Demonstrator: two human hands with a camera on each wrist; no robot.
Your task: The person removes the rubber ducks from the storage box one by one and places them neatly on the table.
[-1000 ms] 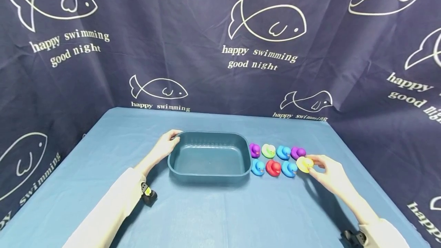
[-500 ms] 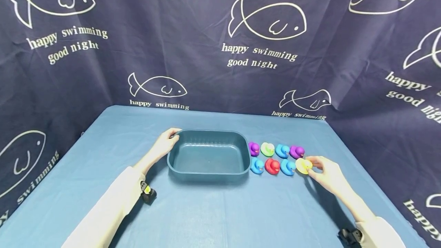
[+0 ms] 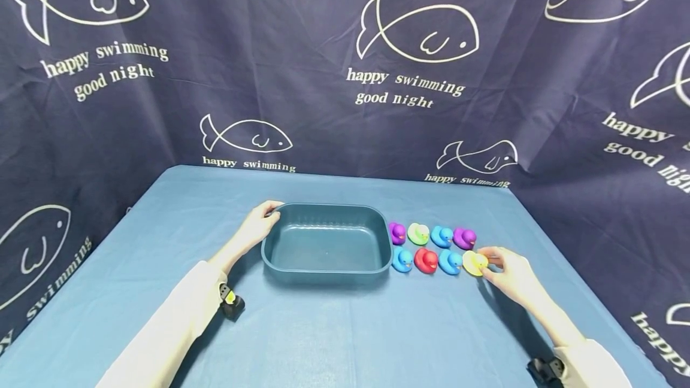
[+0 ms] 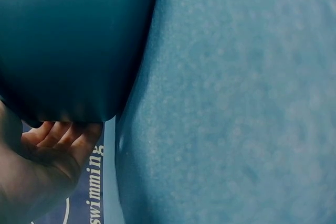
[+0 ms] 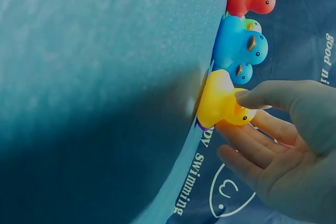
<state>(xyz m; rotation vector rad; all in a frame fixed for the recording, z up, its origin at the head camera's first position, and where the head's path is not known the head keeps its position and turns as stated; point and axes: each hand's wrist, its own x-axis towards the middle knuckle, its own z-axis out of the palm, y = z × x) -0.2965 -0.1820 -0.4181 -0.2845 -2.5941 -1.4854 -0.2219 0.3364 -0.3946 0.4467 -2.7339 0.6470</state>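
Note:
A rectangular dark teal plastic basin (image 3: 326, 263) stands on the table, its inside bare. At its far left corner my left hand (image 3: 257, 224) grips the rim; in the left wrist view the fingers (image 4: 79, 142) lie against the basin wall (image 4: 73, 51). My right hand (image 3: 509, 271) pinches a yellow rubber duck (image 3: 474, 263) by its head, between thumb and fingers. The right wrist view shows the yellow duck (image 5: 215, 100) low at the table surface, at the right end of the near row, beside a blue duck (image 3: 450, 261).
Two rows of rubber ducks run rightward from the basin. The near row also has a blue duck (image 3: 402, 259) and a red duck (image 3: 426, 260). Behind stand purple (image 3: 397, 233), pale green (image 3: 418, 233), blue (image 3: 441, 236) and purple ducks (image 3: 465, 238). A dark blue fish-print curtain (image 3: 334, 88) surrounds the table.
My right hand has come down a little with the yellow duck, bringing it level with the near row. The left hand and the basin stay put; the head view has shifted slightly.

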